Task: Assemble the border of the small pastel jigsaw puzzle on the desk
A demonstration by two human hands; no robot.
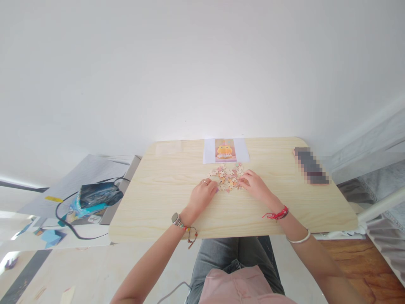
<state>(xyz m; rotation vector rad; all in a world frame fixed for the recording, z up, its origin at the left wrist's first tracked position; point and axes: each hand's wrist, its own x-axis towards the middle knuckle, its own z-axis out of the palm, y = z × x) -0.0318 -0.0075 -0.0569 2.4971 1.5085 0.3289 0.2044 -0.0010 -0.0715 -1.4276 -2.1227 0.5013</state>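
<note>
A loose heap of jigsaw puzzle pieces (pixel 226 175) lies mid-table, many of them pale, others pink, yellow or orange. My left hand (pixel 203 195) rests at the heap's left edge with fingers curled together. A small purple puzzle piece (pixel 217 191) shows at its fingertips. On the other side, my right hand (pixel 255 185) pinches at the heap's right edge, its fingertips on a puzzle piece that they partly hide. Just behind the heap lies a white sheet with a printed picture (pixel 225 150) of a yellow cartoon figure on pink.
The light wood table (pixel 152 211) stands against a white wall. A phone-like object (pixel 311 166), blurred out, lies at the right. Left of the table are a box (pixel 122 190), papers and a dark bag (pixel 99 195) with a black strap.
</note>
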